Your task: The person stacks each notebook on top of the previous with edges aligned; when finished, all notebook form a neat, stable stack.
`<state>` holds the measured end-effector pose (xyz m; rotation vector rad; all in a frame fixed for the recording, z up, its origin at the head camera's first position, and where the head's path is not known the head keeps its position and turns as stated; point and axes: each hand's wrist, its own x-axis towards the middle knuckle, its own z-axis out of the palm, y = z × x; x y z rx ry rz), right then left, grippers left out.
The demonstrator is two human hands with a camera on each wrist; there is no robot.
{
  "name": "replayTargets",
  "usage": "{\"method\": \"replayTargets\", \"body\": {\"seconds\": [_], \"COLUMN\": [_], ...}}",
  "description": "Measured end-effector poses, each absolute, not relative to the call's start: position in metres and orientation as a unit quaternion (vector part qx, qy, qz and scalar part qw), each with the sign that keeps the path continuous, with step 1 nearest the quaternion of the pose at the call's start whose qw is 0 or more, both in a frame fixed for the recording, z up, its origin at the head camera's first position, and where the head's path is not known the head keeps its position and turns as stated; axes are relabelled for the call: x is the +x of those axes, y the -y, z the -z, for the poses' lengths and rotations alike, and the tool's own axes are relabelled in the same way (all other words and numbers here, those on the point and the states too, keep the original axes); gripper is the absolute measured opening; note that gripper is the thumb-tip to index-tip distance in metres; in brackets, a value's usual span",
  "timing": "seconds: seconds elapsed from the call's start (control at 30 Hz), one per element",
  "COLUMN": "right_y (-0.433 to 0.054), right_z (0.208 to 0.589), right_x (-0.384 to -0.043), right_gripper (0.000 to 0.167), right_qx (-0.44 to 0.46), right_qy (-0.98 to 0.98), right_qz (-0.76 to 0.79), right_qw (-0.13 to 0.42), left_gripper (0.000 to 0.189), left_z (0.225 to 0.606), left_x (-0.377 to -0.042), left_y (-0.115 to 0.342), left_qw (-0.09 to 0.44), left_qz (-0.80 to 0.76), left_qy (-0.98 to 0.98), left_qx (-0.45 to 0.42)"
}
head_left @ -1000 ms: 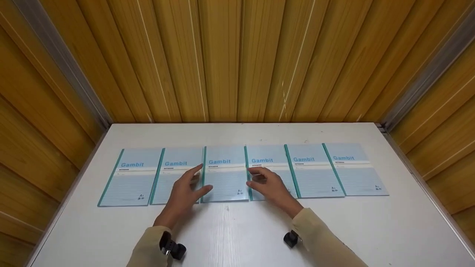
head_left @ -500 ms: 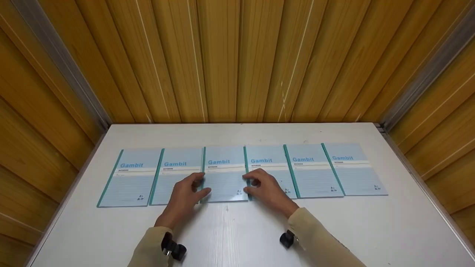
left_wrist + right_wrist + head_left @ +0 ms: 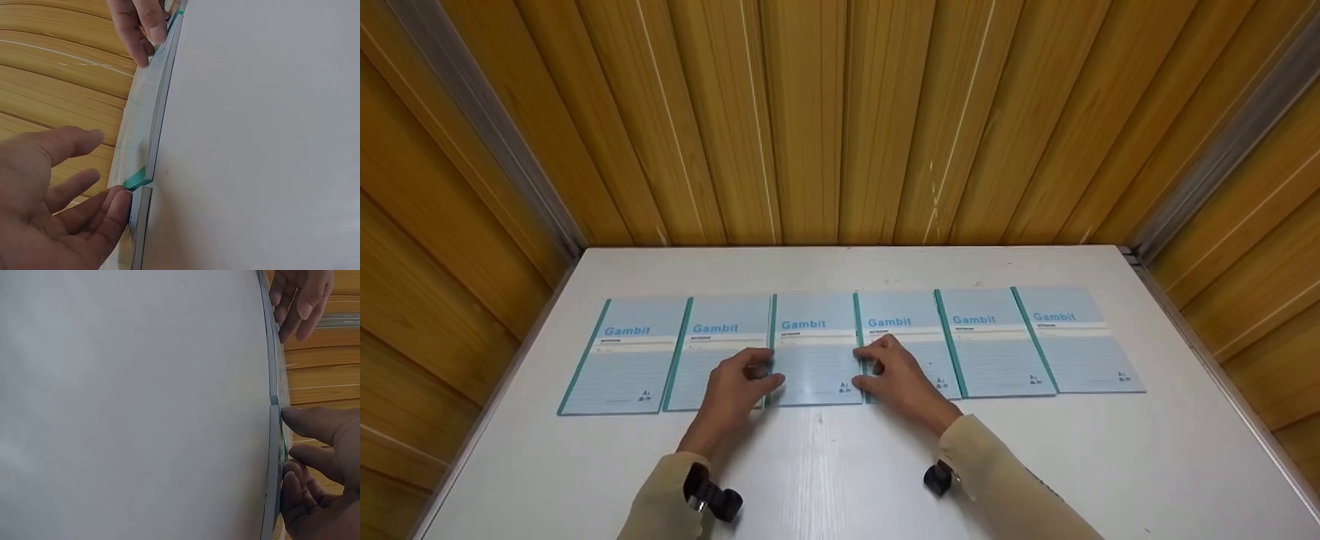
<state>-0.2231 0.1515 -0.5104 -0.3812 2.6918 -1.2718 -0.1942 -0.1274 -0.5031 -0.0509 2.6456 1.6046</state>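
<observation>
Blue notebook [image 3: 816, 364], third from left, is lying on the counter [image 3: 817, 472] between left hand [image 3: 735, 386] and right hand [image 3: 898, 379], both grips loosely parted. Left wrist: fingertips [image 3: 119, 203] are resting near its spine [image 3: 138, 179]. Right wrist: fingers [image 3: 291, 486] are seemingly touching an edge.

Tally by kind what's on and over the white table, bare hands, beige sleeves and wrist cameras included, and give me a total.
Light-blue rectangular paper notebooks with green spines: 6
Bare hands: 2
Beige fabric sleeves: 2
Black wrist cameras: 2
Total: 12
</observation>
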Motion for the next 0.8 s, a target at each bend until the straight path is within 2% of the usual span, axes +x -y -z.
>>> {"method": "replayTargets", "body": {"seconds": [0.2, 0.37, 0.6, 0.8], "right_y": [-0.152, -0.155, -0.164, -0.164], "right_z": [0.509, 0.506, 0.505, 0.506], "right_x": [-0.222, -0.221, -0.226, -0.228], "right_gripper": [0.048, 0.058, 0.06, 0.062], "right_qx": [-0.145, -0.155, -0.23, -0.223], "right_qy": [-0.893, -0.89, -0.893, -0.891], "right_qz": [0.419, 0.413, 0.373, 0.378], "right_qw": [0.08, 0.115, 0.105, 0.119], "left_gripper": [0.044, 0.045, 0.044, 0.045], "left_z": [0.504, 0.504, 0.506, 0.506], "left_x": [-0.194, -0.194, -0.195, -0.196], "left_y": [0.13, 0.133, 0.135, 0.134], "left_qw": [0.033, 0.045, 0.052, 0.049], "left_qz": [-0.508, -0.518, -0.546, -0.584], "left_qy": [-0.86, -0.854, -0.836, -0.81], "left_qx": [-0.014, -0.014, -0.013, -0.019]}}
